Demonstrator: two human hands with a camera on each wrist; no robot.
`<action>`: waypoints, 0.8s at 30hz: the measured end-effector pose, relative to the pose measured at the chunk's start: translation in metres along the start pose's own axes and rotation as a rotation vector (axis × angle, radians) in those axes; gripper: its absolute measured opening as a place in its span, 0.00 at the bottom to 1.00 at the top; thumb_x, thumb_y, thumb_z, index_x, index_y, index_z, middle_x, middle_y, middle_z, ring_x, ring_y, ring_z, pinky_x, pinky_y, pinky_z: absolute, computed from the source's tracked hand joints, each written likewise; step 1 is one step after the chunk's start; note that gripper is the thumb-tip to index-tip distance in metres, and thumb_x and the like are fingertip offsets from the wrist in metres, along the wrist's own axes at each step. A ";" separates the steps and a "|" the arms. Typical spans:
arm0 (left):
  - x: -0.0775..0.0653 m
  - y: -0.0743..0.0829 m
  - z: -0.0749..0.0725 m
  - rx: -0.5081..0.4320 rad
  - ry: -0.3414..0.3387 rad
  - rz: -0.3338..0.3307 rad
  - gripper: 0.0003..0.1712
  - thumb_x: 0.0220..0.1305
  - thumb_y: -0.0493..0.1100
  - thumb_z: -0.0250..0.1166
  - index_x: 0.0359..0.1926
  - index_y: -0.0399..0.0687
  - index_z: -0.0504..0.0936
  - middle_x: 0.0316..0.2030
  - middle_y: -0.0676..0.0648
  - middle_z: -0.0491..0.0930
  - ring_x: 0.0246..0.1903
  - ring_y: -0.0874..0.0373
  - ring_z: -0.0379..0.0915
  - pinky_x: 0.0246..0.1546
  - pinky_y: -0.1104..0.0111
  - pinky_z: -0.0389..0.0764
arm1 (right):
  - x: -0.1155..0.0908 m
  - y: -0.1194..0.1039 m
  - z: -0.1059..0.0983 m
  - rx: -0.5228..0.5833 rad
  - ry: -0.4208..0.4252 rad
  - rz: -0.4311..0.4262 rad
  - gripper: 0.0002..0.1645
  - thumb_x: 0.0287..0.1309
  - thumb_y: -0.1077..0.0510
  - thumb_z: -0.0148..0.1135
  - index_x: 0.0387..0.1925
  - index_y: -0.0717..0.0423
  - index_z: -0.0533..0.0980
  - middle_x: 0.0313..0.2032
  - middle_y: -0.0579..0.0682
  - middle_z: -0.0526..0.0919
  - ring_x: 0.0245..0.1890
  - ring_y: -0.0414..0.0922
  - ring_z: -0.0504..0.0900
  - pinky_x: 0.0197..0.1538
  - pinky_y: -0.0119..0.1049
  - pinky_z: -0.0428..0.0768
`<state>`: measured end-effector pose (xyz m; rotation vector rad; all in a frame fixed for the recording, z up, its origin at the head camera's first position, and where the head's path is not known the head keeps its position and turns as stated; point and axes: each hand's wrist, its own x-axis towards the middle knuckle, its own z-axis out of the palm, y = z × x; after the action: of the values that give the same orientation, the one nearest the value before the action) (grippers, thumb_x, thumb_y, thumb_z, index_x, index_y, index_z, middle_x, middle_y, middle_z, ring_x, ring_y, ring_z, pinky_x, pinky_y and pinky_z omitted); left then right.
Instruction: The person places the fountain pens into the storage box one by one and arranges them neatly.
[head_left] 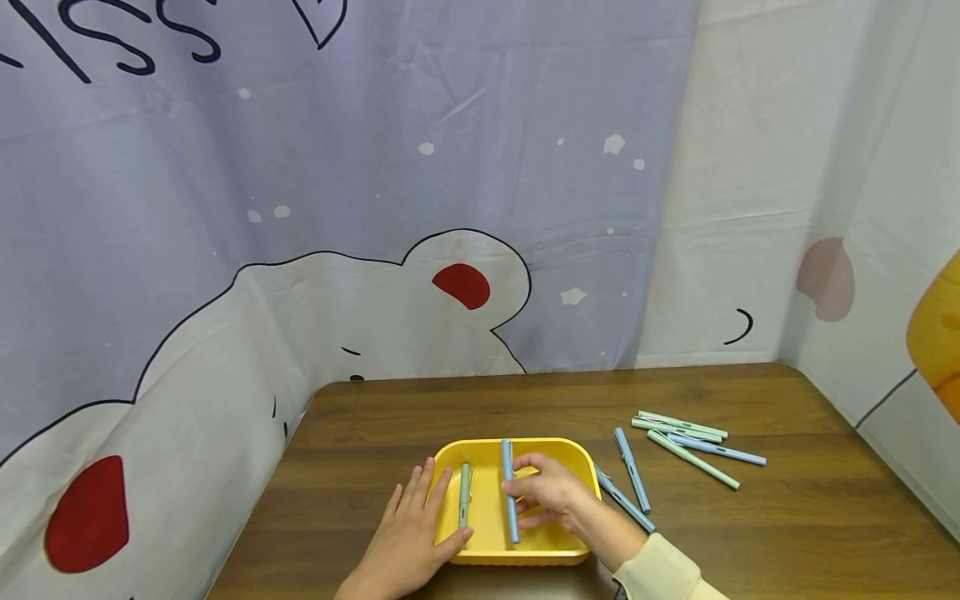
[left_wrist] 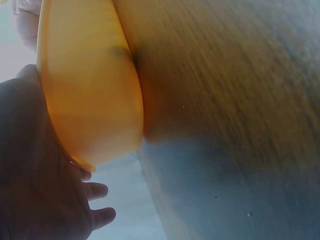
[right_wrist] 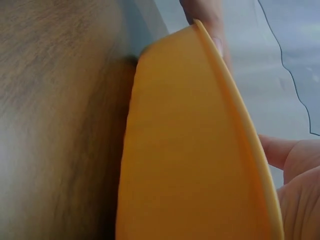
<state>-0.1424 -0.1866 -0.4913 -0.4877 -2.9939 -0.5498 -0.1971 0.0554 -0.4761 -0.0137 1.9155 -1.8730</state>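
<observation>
A yellow plastic tray (head_left: 525,558) stands near the table's front edge; its outer wall (left_wrist: 95,90) fills much of the left wrist view. Inside, toward the left, lies a green pen (head_left: 464,492). My left hand (head_left: 405,529) rests on the tray's left rim, fingers straight and spread, thumb reaching over the near left corner. Over the middle of the tray, my right hand (head_left: 553,493) pinches a blue pen (head_left: 508,467) between thumb and fingers, its length pointing away from me. In the right wrist view the tray wall (right_wrist: 185,130) hides the pens.
Two blue pens (head_left: 632,471) lie just right of the tray, one close against its side. Farther right is a loose pile of several green pens (head_left: 693,459) with a blue pen (head_left: 720,450) among them. A printed curtain (head_left: 570,208) hangs behind the wooden table (head_left: 825,500).
</observation>
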 end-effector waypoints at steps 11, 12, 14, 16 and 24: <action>0.000 -0.001 0.001 0.004 0.000 0.005 0.50 0.68 0.71 0.56 0.79 0.46 0.57 0.79 0.37 0.46 0.77 0.37 0.46 0.71 0.36 0.53 | 0.005 0.006 0.015 -0.046 0.002 0.027 0.20 0.62 0.64 0.68 0.53 0.62 0.72 0.29 0.54 0.78 0.27 0.46 0.79 0.31 0.42 0.87; 0.000 -0.002 0.001 0.004 0.000 0.006 0.50 0.68 0.71 0.56 0.79 0.46 0.57 0.79 0.37 0.46 0.77 0.36 0.46 0.71 0.35 0.53 | 0.006 0.007 0.017 -0.051 0.002 0.028 0.20 0.62 0.64 0.68 0.53 0.62 0.72 0.30 0.54 0.78 0.27 0.46 0.79 0.31 0.42 0.87; 0.000 -0.002 0.001 0.004 -0.001 0.008 0.50 0.69 0.71 0.56 0.79 0.46 0.56 0.79 0.37 0.46 0.77 0.36 0.46 0.70 0.35 0.53 | 0.008 0.007 0.019 -0.060 0.005 0.031 0.21 0.62 0.64 0.68 0.53 0.63 0.72 0.30 0.54 0.78 0.27 0.46 0.79 0.31 0.42 0.88; 0.001 -0.002 0.001 0.006 0.000 0.010 0.50 0.69 0.71 0.56 0.79 0.46 0.56 0.79 0.37 0.46 0.77 0.36 0.46 0.70 0.35 0.53 | 0.009 0.007 0.022 -0.070 0.011 0.037 0.21 0.62 0.64 0.68 0.54 0.62 0.72 0.31 0.54 0.78 0.27 0.45 0.79 0.31 0.42 0.88; 0.000 -0.001 0.001 0.007 -0.001 0.010 0.50 0.69 0.71 0.55 0.79 0.46 0.56 0.79 0.37 0.46 0.77 0.36 0.46 0.70 0.35 0.53 | 0.014 0.008 0.030 -0.088 0.017 0.045 0.17 0.61 0.66 0.67 0.50 0.62 0.72 0.27 0.52 0.78 0.25 0.44 0.79 0.29 0.40 0.87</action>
<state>-0.1429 -0.1873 -0.4927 -0.5029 -2.9911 -0.5388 -0.1976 0.0237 -0.4872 0.0179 1.9920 -1.7645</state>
